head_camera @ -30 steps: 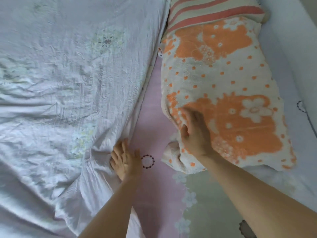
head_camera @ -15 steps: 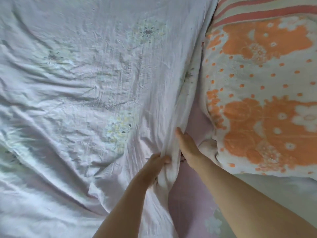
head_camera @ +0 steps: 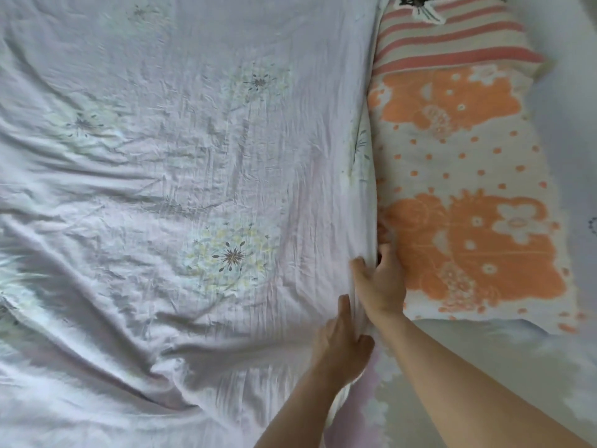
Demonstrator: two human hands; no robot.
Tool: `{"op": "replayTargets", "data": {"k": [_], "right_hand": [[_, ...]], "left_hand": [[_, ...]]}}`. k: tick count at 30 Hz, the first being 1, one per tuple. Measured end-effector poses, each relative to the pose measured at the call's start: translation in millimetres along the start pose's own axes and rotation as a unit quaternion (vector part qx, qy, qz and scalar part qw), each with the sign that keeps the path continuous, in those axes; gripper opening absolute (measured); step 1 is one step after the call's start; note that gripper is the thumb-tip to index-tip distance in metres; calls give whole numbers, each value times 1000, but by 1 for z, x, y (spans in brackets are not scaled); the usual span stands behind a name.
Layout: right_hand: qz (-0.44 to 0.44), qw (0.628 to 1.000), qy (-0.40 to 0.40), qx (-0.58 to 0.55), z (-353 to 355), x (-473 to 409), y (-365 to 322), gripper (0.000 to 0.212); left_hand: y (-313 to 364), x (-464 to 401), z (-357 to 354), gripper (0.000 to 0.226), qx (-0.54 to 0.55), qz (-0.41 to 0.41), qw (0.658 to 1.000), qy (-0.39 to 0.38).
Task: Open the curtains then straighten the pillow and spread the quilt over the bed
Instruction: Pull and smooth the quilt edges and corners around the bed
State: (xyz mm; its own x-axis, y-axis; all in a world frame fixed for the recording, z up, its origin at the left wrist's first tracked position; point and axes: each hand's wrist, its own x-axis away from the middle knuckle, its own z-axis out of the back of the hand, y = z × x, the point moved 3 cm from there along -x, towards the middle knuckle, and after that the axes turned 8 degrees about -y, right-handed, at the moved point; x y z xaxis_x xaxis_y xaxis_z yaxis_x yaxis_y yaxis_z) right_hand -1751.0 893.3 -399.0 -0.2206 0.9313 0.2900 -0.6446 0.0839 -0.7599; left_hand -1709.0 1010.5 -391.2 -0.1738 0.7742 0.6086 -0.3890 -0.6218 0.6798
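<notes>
Both bare forearms reach in from the bottom right, angled up and to the left toward the quilt's edge. The left hand [head_camera: 342, 347] sits lower, knuckles up, fingers curled and thumb tucked against a gathered fold of the quilt [head_camera: 181, 205]: it grips that edge, with a ridge of cloth rising between thumb and fingers. Just above it, the right hand [head_camera: 381, 282] has its back to the camera, wrist a little bent, thumb out on the quilt side and fingers wrapped over the same hem, their tips disappearing into the crease between quilt and pillow. So that hand too holds the quilt's edge, and the two hands are stacked nearly touching along one line of fabric.

The quilt itself is pale lilac with faint dandelion-like prints, heavily wrinkled, and it covers the whole left and centre of the view. Creases fan out from the point where the hands pinch it. Its right edge runs from the top of the frame down to the hands, lying right against the pillow [head_camera: 468, 195].

That pillow lies lengthwise along the right side, covered in a white towel-like cloth with big orange flowers and dots, striped pink and cream at its far end. Below it and under the right forearm, the bed sheet [head_camera: 484, 344] shows pale green and pink with white flower shapes.
</notes>
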Motion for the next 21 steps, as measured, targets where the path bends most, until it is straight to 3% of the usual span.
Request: {"op": "replayTargets", "data": {"k": [5,10,13,17,21], "right_hand": [[20,998,-3,-59,29,12,1,20],[36,997,51,47,55,23,11,21],[43,995,58,70,64,27,18,17],[9,999,46,27,72,27,29,8],[8,999,8,-46,81,30,19,22]], "left_hand": [[19,17,-25,46,-8,-44,998,37],[30,31,-51,71,-122,-25,992,33],[38,32,-53,60,-94,-47,993,52],[42,26,-48,28,-42,-61,996,55],[51,23,-39,39,-36,-43,995,86]]}}
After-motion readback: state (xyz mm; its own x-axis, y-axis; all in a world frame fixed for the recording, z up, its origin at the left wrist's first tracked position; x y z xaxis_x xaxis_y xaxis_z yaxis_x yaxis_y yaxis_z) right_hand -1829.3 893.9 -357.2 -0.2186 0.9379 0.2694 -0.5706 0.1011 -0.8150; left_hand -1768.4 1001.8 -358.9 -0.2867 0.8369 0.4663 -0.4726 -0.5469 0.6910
